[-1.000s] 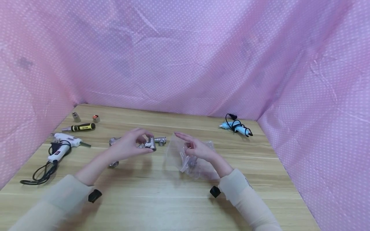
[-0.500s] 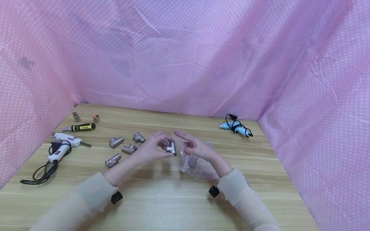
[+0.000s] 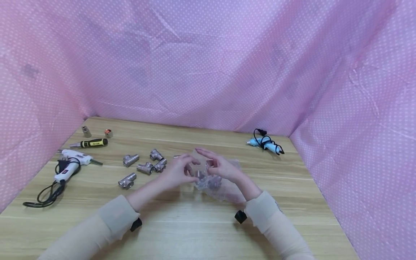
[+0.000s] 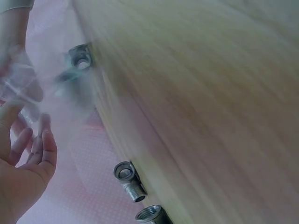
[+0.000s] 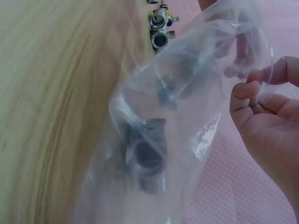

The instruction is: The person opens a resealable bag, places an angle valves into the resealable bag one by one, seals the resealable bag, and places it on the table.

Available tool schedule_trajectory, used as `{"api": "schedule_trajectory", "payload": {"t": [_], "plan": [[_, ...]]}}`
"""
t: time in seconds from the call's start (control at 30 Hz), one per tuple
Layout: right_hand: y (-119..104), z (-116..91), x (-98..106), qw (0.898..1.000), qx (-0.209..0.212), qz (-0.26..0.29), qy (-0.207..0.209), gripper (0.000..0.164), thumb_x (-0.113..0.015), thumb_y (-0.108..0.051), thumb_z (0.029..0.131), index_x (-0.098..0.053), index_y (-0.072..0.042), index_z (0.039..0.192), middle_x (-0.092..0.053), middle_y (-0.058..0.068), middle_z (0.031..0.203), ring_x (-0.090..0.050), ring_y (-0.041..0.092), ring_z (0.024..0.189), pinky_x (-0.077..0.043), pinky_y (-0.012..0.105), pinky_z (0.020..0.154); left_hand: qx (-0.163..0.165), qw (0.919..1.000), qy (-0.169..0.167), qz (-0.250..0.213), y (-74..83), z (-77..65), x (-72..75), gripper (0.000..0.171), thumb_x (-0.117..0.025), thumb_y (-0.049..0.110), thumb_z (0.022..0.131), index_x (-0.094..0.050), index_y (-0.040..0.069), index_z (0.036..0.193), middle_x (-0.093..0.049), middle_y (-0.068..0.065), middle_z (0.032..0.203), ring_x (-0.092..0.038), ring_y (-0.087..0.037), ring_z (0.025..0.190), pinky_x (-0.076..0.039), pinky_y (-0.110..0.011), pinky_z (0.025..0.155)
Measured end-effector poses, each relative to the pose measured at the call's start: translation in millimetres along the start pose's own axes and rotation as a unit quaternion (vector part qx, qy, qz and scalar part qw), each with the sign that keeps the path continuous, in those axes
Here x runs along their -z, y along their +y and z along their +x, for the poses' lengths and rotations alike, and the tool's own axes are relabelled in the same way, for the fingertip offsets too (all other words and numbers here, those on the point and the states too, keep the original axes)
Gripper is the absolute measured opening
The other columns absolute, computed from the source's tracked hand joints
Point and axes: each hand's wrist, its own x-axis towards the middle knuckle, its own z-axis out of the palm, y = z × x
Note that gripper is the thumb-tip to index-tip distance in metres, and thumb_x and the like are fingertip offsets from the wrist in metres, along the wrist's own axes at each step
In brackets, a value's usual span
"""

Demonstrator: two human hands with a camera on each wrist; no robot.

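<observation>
My right hand [image 3: 224, 168] pinches the rim of a clear plastic bag [image 3: 231, 189] and holds its mouth up. A metal tee pipe fitting [image 5: 150, 156] lies inside the bag, and a blurred dark fitting [image 5: 167, 93] shows higher up in it. At the bag's mouth my left hand [image 3: 178, 171] has its fingers apart and loosely bent, with nothing between them in the left wrist view. Several metal tee fittings [image 3: 145, 168] lie on the table left of my left hand. One more is mostly hidden behind that hand.
A white glue gun [image 3: 66, 169] with a black cord and a yellow-black screwdriver [image 3: 93, 143] lie on the left. Behind them stand two small metal parts [image 3: 86, 131]. A blue glue gun [image 3: 265, 142] lies at the back right, before the pink curtain [image 3: 208, 72].
My left hand carried a tee fitting rightward from the group to the bag's mouth and let it go inside. The right hand has stayed in place holding the bag.
</observation>
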Motion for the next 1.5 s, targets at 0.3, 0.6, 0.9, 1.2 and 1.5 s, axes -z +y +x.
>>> {"api": "schedule_trajectory", "payload": {"t": [0.3,0.6,0.9,1.2,1.5], "plan": [[1,-3,2,1.000,-0.008,0.015,0.005,0.077,-0.046,0.014,0.082,-0.021,-0.010,0.151,-0.022,0.009,0.154,-0.042,0.008,0.065,-0.038,0.018,0.053,-0.008,0.9999,-0.002,-0.008,7.0,-5.4,10.5,0.053,-0.083,0.022,0.071,-0.061,0.011,0.117,-0.061,-0.006,0.110,-0.061,-0.010,0.081,-0.054,-0.025,0.073],[0,-6,5,1.000,-0.006,0.000,0.024,0.076,-0.047,0.015,0.082,-0.023,-0.009,0.150,-0.019,0.007,0.156,-0.040,0.007,0.063,-0.037,0.016,0.051,-0.014,0.9992,0.012,0.036,7.8,-17.5,44.6,0.064,-0.081,0.037,0.070,-0.057,0.017,0.126,-0.061,0.001,0.122,-0.058,-0.023,0.109,-0.048,-0.046,0.094],[2,-7,5,1.000,-0.012,0.000,0.028,0.078,-0.048,0.014,0.081,-0.022,-0.010,0.150,-0.018,0.005,0.157,-0.039,0.006,0.064,-0.039,0.016,0.053,-0.005,0.9974,0.016,0.070,-14.8,-41.5,81.6,0.070,-0.083,0.035,0.069,-0.054,0.019,0.131,-0.058,-0.002,0.128,-0.049,-0.029,0.121,-0.039,-0.056,0.101],[30,0,6,1.000,0.005,-0.009,0.025,0.080,-0.048,0.016,0.082,-0.021,-0.013,0.151,-0.014,0.003,0.158,-0.042,0.008,0.066,-0.043,0.019,0.054,-0.011,0.9943,-0.003,0.106,-54.4,-74.8,118.4,0.079,-0.083,0.033,0.068,-0.048,0.011,0.135,-0.051,-0.011,0.136,-0.045,-0.035,0.124,-0.035,-0.060,0.102],[35,0,6,0.999,0.005,-0.036,0.031,0.078,-0.051,0.005,0.082,-0.025,-0.024,0.150,-0.019,-0.005,0.157,-0.048,0.014,0.083,-0.044,0.023,0.058,0.028,0.9912,-0.035,0.124,-80.5,-103.0,138.4,0.083,-0.084,0.028,0.067,-0.045,0.010,0.138,-0.046,-0.016,0.139,-0.039,-0.040,0.126,-0.029,-0.065,0.101]]}}
